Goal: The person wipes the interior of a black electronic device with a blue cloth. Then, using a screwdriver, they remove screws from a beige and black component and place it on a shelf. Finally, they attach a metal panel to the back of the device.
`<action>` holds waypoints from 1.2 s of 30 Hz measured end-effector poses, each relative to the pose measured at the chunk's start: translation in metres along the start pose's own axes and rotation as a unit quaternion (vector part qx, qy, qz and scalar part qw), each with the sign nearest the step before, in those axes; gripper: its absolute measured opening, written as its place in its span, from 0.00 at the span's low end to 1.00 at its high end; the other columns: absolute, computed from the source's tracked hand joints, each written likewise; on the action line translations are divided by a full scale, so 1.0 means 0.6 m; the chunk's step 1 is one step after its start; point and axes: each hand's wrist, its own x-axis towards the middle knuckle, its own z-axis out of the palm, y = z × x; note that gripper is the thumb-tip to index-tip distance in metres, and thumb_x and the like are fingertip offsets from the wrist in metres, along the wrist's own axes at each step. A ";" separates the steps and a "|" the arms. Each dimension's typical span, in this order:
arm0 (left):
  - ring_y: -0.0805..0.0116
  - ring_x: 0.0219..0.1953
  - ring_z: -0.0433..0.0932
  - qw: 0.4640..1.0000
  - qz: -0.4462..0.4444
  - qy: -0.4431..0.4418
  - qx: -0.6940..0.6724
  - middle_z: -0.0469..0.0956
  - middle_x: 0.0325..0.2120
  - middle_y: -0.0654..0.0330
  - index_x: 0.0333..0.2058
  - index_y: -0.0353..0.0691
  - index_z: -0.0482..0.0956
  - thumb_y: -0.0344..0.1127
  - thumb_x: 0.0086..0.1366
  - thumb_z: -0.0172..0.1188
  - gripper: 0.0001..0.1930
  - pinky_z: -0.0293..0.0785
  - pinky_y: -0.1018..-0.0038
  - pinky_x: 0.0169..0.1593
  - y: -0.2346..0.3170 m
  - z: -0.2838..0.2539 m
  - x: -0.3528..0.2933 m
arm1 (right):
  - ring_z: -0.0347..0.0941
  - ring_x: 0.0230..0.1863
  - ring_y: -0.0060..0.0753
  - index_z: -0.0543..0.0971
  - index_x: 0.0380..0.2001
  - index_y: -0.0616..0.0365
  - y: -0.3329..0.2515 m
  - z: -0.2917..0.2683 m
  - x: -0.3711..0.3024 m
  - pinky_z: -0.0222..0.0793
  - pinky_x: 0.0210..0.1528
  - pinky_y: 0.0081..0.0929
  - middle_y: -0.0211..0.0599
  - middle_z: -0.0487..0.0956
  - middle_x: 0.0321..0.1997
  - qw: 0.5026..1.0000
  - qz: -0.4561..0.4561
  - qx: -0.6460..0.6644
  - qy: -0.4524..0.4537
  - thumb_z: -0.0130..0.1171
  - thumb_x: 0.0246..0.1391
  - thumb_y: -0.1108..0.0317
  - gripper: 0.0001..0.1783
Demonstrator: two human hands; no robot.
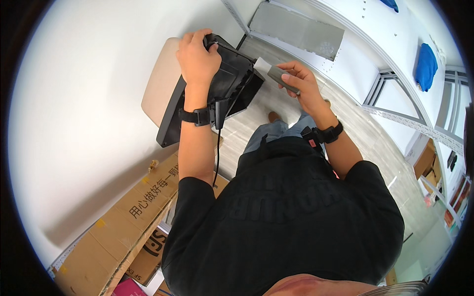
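A boxy black plastic casing [229,74] is held up close to the white wall, with a beige panel [160,84] behind it. My left hand [199,58] grips its upper edge, fingers curled over the rim. In my right hand [303,86] is a small brush [283,80] with a grey-green handle and a pale head. The brush head points left and comes up against or very near the casing's right edge; whether they touch I cannot tell. The inside of the casing is mostly hidden.
A long cardboard box [113,241] leans along the wall at lower left, with another carton [147,259] beside it. White metal shelving [395,89] runs along the right, bearing a blue cloth item [425,67]. A black cable [217,158] hangs from my left wrist strap.
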 end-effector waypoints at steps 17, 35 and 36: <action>0.59 0.41 0.73 0.999 -0.027 0.012 0.034 0.75 0.34 0.60 0.38 0.46 0.80 0.32 0.49 0.64 0.14 0.65 0.63 0.45 0.012 0.002 -0.002 | 0.68 0.38 0.25 0.73 0.47 0.56 -0.030 0.029 -0.005 0.67 0.43 0.23 0.33 0.73 0.38 0.957 -0.172 -0.233 0.032 0.65 0.44 0.74 0.23; 0.59 0.41 0.73 0.991 -0.006 0.027 0.128 0.74 0.34 0.60 0.40 0.48 0.78 0.36 0.51 0.61 0.14 0.66 0.62 0.45 0.024 0.008 -0.004 | 0.67 0.25 0.25 0.58 0.59 0.58 -0.006 0.036 0.000 0.68 0.33 0.26 0.36 0.71 0.40 0.859 -0.351 -0.337 0.161 0.58 0.57 0.58 0.33; 0.59 0.41 0.73 0.991 -0.003 0.029 0.128 0.74 0.34 0.60 0.40 0.48 0.78 0.36 0.51 0.61 0.14 0.66 0.62 0.45 0.024 0.010 -0.006 | 0.68 0.28 0.26 0.58 0.59 0.58 -0.004 0.040 -0.007 0.68 0.36 0.28 0.35 0.71 0.40 0.888 -0.314 -0.297 0.156 0.58 0.57 0.59 0.32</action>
